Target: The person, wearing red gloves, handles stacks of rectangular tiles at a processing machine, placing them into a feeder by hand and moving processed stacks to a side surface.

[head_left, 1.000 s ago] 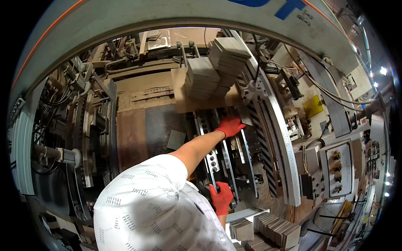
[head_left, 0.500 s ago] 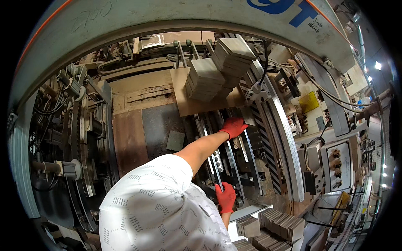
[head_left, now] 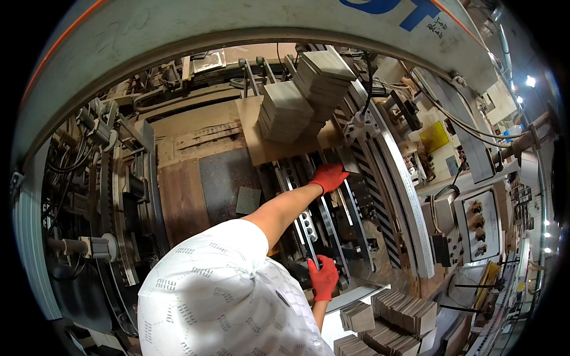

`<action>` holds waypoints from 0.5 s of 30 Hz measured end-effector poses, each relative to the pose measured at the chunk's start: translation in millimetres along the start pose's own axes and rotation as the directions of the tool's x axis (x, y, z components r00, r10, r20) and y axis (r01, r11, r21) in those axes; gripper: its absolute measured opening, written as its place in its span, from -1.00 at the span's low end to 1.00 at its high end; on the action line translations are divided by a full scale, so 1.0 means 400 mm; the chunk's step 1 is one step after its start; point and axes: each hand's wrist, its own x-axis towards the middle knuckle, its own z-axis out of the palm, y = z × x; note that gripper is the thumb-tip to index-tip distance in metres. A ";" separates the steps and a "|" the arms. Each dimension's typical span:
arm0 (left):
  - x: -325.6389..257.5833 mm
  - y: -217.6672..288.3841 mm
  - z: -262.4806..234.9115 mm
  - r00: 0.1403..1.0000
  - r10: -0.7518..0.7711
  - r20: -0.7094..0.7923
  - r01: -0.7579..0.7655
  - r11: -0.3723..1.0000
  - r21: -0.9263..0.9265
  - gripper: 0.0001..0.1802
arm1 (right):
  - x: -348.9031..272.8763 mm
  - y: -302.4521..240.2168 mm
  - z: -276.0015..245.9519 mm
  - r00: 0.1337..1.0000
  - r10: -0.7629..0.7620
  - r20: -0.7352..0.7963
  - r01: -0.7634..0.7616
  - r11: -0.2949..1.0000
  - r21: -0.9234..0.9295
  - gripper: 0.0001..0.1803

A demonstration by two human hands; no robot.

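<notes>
Both of my hands wear red gloves. My left hand (head_left: 328,178) reaches far across the parallel metal rails (head_left: 328,222), its fingers curled over the far part of them. What lies under those fingers is hidden. Closer in, my right hand (head_left: 323,277) closes around the near end of a dark metal bar (head_left: 312,252), its thumb on the left side. Beyond my left hand, two stacks of grey rectangular boards (head_left: 287,110) stand on a brown sheet (head_left: 255,142). A single small grey board (head_left: 248,200) rests on a dark plate to the left.
More boards (head_left: 404,310) stand in rows at the lower right. A striped rail (head_left: 377,207) and a long pale metal beam (head_left: 395,172) run along the right side. A grey machine beam (head_left: 196,29) arches overhead. Cylinders and cables (head_left: 95,240) crowd the left.
The view has shifted slightly. Both hands stay at nearly the same places on the rails, and the board stacks have not moved.
</notes>
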 end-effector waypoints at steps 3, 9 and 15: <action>0.007 -0.010 0.003 1.000 -0.018 0.015 0.017 0.999 0.040 -0.54 | 0.003 -0.009 -0.004 1.000 -0.003 -0.009 0.003 1.000 -0.010 -0.64; 0.004 -0.006 0.007 0.999 0.028 -0.046 -0.028 0.999 -0.014 -0.54 | 0.004 -0.010 -0.004 0.999 0.001 -0.047 -0.001 1.000 -0.010 -0.65; -0.002 0.014 0.001 1.000 0.016 -0.018 -0.016 1.000 0.002 -0.52 | 0.002 -0.006 -0.002 0.999 0.033 -0.038 -0.033 0.999 0.015 -0.65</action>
